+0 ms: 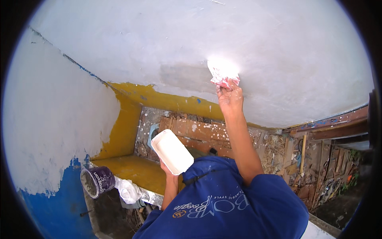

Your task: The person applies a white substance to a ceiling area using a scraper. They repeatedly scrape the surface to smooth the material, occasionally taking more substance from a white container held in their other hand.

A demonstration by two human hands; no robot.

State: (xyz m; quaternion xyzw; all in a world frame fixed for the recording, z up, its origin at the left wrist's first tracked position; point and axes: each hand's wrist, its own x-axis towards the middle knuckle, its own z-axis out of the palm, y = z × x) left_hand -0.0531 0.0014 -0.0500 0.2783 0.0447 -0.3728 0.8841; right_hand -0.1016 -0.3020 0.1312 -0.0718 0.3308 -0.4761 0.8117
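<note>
The left hand (170, 169) grips the rectangular white tray (163, 155) at its near-left edge, some fingers hidden; the tray's open side faces up, probably to keep any contents within reach, though the bright interior hides whether it is filled. Beyond the tray and to its right, the right hand (230, 98) pinches a red-and-white, smeared hand spreader (223, 75) by its near edge, presumably leaving the far edge free to lie against the pale wall (286, 51). That arm reaches nearly straight forward, palm side partly visible; the left forearm rises beneath the tray. A purple pail (104, 178) sits left of and nearer than the tray.
</note>
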